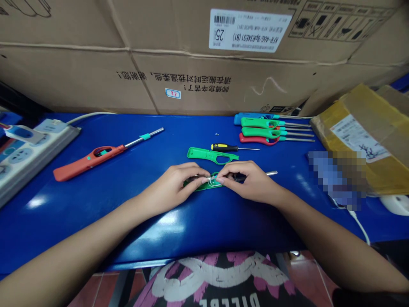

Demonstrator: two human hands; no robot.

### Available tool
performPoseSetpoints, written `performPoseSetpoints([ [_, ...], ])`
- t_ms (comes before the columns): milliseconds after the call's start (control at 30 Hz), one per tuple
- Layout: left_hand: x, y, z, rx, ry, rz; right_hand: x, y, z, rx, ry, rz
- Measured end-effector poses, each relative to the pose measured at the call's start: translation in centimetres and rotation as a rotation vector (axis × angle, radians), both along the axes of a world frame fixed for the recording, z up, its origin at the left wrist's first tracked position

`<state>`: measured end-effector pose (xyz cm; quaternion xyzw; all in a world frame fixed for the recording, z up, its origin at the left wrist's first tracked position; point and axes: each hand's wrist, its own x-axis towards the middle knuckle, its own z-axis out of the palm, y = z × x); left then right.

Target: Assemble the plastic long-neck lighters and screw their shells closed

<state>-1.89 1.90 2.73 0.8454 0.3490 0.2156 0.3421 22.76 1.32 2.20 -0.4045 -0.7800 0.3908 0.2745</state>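
An opened green lighter [212, 183] lies on the blue table [128, 196], its metal nozzle [271, 173] pointing right. My left hand [174, 185] pinches its left part, fingers closed on it. From the right, my right hand [252, 181] pinches small inner parts at its middle. Just behind lies the loose green shell half [211, 154], and a yellow-handled screwdriver [230, 148] rests beyond that.
An orange lighter [96, 157] lies at the left. Several green, red and blue lighters [268, 128] are stacked at the back right. A power strip [22, 149] sits far left, a yellow parcel [367, 136] at right, and cardboard boxes [191, 55] form a wall behind.
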Motion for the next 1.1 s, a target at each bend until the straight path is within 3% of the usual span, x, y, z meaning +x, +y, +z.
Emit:
performPoseSetpoints([
  [1100, 0.04, 0.0, 0.04, -0.005, 0.001, -0.006, -0.13, -0.14, 0.32, -0.03, -0.012, 0.018],
])
